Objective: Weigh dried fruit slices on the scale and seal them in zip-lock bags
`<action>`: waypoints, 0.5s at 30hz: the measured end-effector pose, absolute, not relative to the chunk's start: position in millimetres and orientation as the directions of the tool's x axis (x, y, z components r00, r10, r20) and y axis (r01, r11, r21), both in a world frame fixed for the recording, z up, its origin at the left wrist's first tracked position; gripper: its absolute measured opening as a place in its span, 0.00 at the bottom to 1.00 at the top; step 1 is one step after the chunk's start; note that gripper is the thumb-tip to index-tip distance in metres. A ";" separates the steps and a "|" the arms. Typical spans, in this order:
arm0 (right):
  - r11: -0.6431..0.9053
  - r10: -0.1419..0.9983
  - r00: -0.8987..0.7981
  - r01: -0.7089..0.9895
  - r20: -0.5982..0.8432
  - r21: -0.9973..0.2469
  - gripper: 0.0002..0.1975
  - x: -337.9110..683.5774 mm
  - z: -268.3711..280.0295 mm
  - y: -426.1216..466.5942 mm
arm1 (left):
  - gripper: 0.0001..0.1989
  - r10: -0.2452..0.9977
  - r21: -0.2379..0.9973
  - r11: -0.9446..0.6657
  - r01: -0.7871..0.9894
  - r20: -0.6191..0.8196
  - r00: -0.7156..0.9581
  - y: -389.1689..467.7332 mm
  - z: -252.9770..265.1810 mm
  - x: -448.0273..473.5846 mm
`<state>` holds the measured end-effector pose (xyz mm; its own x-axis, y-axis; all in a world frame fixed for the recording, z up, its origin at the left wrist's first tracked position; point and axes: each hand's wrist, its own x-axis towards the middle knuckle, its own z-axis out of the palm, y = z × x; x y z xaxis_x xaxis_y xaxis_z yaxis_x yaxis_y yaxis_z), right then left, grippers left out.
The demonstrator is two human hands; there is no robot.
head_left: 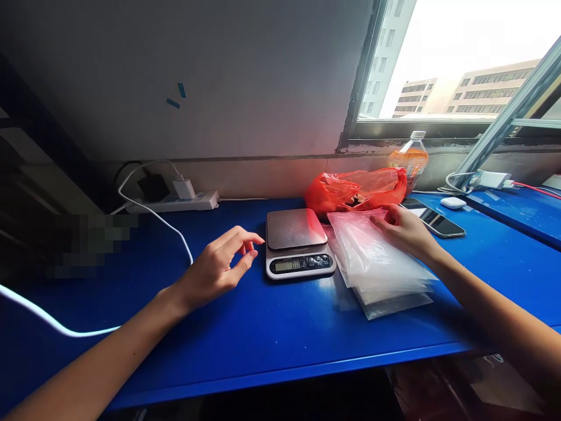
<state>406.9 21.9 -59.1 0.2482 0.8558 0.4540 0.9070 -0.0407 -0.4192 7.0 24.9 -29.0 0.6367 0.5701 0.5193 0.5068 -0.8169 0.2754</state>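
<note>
My left hand (225, 260) hovers just left of a digital kitchen scale (274, 278), thumb and index finger apart, holding nothing. The scale has a square metal plate and a small display that seems to read zero; nothing lies on the plate. To its right is a stack of clear plastic bags (372, 257), fanned out unevenly. My right hand (403, 228) pinches the stack's upper right edge between thumb and fingers. How many bags it grips is hidden. Behind them sits a crumpled red plastic bag (337, 190), with dark contents partly showing.
An orange drink bottle (414, 161) stands behind the red bag. A phone (447, 225) and a white earbud case (453, 203) lie on the right. A power strip (204, 200) with a charger runs along the wall. A white cable (56, 327) crosses the blue table (272, 345) on the left.
</note>
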 end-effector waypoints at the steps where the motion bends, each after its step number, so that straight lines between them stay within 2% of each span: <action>1: -0.074 0.850 0.257 0.923 0.460 -0.378 0.23 405.5 -53.5 18.0 | 0.08 0.572 0.274 -0.815 0.511 0.522 0.633 24.8 -29.4 7.9; 3: -0.103 0.792 0.246 0.956 0.558 -0.276 0.27 395.9 -36.2 1.3 | 0.08 0.564 0.266 -0.820 0.507 0.530 0.633 23.9 -30.6 9.7; 5: -0.056 0.667 0.156 0.986 0.729 -0.160 0.27 372.8 -18.5 -26.5 | 0.07 0.531 0.259 -0.844 0.471 0.530 0.661 22.3 -32.6 11.1; 6: 0.023 0.583 0.080 0.993 0.808 -0.115 0.24 356.2 -12.7 -43.1 | 0.07 0.508 0.257 -0.860 0.441 0.523 0.684 21.4 -33.7 11.7; 7: 0.174 0.524 -0.054 0.984 0.850 -0.044 0.20 337.3 -10.4 -59.8 | 0.07 0.481 0.257 -0.876 0.407 0.515 0.710 20.4 -34.8 12.4; 9: 0.499 0.513 -0.374 0.862 0.772 0.086 0.15 298.0 -16.9 -87.9 | 0.07 0.440 0.256 -0.898 0.358 0.493 0.750 18.4 -36.4 14.0; 10: 0.616 0.536 -0.539 0.776 0.650 0.134 0.12 280.7 -24.8 -96.9 | 0.07 0.430 0.253 -0.902 0.349 0.490 0.758 17.3 -36.8 14.8; 11: 0.653 0.566 -0.616 0.741 0.549 0.157 0.11 266.6 -34.3 -101.7 | 0.07 0.430 0.249 -0.903 0.350 0.490 0.759 16.3 -36.8 15.6; 13: 0.583 0.691 -0.595 0.794 0.411 0.170 0.10 249.7 -53.2 -100.1 | 0.07 0.444 0.243 -0.896 0.371 0.490 0.750 14.1 -35.6 16.3; 15: 0.442 0.810 -0.467 0.884 0.354 0.152 0.12 245.8 -65.7 -89.9 | 0.08 0.462 0.239 -0.887 0.396 0.495 0.736 12.2 -33.1 15.7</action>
<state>245.8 -89.9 -65.7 -0.4668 0.8103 0.3543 0.8838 0.4424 0.1524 15.7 12.2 -33.1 0.7363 0.4615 0.4947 0.3956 -0.8869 0.2386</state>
